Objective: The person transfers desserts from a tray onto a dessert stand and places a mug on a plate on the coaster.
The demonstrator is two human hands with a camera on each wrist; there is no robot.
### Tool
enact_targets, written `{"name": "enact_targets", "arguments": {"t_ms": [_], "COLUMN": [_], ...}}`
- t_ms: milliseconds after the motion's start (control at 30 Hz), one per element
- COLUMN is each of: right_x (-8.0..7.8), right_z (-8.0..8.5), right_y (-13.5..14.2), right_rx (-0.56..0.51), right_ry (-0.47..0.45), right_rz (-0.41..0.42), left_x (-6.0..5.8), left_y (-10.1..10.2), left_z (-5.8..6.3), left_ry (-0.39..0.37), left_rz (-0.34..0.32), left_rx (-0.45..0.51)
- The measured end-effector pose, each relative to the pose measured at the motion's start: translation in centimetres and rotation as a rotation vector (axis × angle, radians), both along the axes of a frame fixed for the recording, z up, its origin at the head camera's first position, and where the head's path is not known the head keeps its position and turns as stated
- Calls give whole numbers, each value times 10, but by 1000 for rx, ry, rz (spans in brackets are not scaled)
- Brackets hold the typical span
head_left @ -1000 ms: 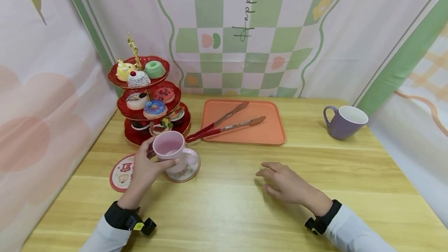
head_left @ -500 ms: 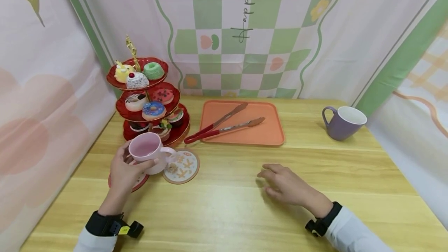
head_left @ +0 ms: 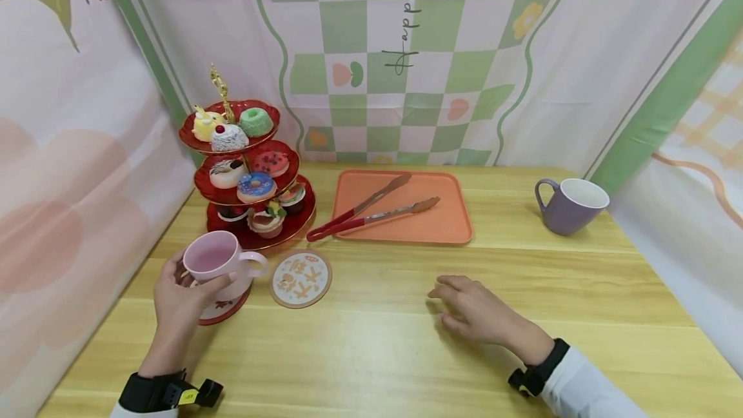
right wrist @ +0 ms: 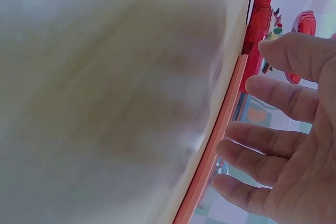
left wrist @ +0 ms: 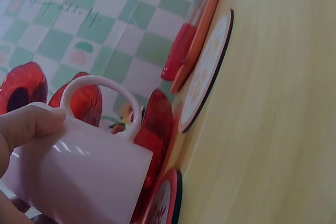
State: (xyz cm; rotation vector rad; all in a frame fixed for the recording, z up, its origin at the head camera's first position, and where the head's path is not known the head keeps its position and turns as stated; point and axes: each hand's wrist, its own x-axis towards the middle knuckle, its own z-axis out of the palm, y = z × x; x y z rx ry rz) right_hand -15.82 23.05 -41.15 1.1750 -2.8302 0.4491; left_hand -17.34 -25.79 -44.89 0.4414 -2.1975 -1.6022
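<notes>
A pink mug [head_left: 223, 269] is held by my left hand [head_left: 177, 302], thumb across its near side and fingers round its far left side. The mug is upright, its handle to the right. It overlaps a red-rimmed round coaster [head_left: 223, 312] in the head view; in the left wrist view the mug's base [left wrist: 134, 198] is close over that coaster [left wrist: 163, 205]. To the right lies an orange-rimmed coaster [head_left: 301, 278], bare. My right hand [head_left: 478, 311] hovers over the wooden table with fingers loosely bent and nothing in them; the right wrist view shows its fingers [right wrist: 273, 145] spread.
A red three-tier stand [head_left: 255, 237] of toy cakes and doughnuts stands just behind the mug. Red-handled tongs [head_left: 371, 211] lie across an orange tray [head_left: 453, 228] at the back middle. A purple mug [head_left: 569, 208] sits at the back right. Patterned cloth walls surround the table.
My left hand has carried the pink mug leftward, off the orange-rimmed coaster and over the red-rimmed one. My right hand has stayed in place.
</notes>
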Motion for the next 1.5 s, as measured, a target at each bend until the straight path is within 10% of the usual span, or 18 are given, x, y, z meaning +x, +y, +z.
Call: {"name": "enact_targets", "arguments": {"t_ms": [300,600,1033,1500], "right_x": [-1,-2,-2,-3], "right_z": [0,0,1,3], "right_y": [-1,-2,-4,-6], "right_rx": [-11,-3,1,-4], "right_ry": [-3,-19,-7,-29], "right_rz": [3,-7,4,5], "left_x": [3,20,14,21], "left_y": [-7,13,3,13], "left_z": [1,41,26,42], "left_ry": [-50,-113,-127,-134], "left_rz": [49,81,42,-3], "left_rx": [19,79,-7,82]}}
